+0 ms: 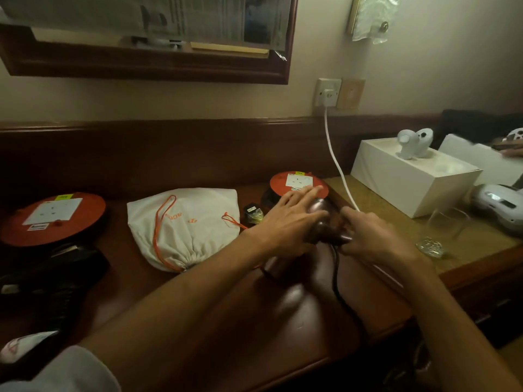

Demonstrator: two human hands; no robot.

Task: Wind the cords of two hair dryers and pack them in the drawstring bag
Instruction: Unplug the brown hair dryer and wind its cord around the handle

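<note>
At the left edge of the dark wooden desk lies a red disc-shaped cable reel with a white socket plate on top, and in front of it a black hair dryer rests near the desk's front left corner, its details lost in shadow. Further right, toward the back edge, the cream drawstring bag lies flat with its orange cord looped over it and its gathered mouth turned toward the front edge. A small black plug sits just beside the bag's right side. Next comes the left hand, fingers spread and flat, pressing on the top of a dark glossy hair dryer that sits in the middle of the desk, just in front of a second red reel. The right hand is curled around the dryer's other end, where its black cord leaves and runs toward the front edge. A white cable drops from the wall socket to behind the right hand. On the lighter surface at the right stand a drinking glass and a white box.
</note>
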